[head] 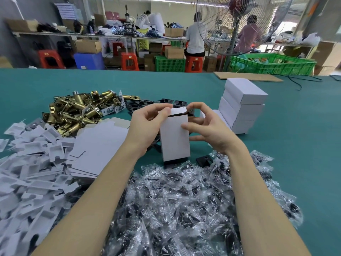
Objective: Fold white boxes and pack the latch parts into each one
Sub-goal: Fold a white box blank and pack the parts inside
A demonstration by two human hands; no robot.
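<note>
- You hold one white box [175,137] upright over the green table [295,137], between both hands, just above the pile of clear bagged parts [184,200].
- Your left hand [147,126] wraps the box's left side, with thumb and forefinger pinching the raised top flap [178,110].
- Your right hand [206,126] grips the right side; its thumb presses the front face and its forefinger curls onto the flap's right end.
- The box's top is open, the flap standing up; the inside shows only as a dark slit, so you cannot tell what it holds.
- Closed white boxes [243,106] stand stacked to your right, well apart from the one you hold; their contents are hidden.
- Flat unfolded box blanks [96,145] lie stacked just left of your left forearm.
- White plastic inserts [31,172] are heaped at the far left.
- Brass latch bodies [79,109] lie piled behind the blanks, and black plates [147,106] spread beside them, behind your hands.
- A green crate [273,64] sits past the table's far edge with pale bags inside.
</note>
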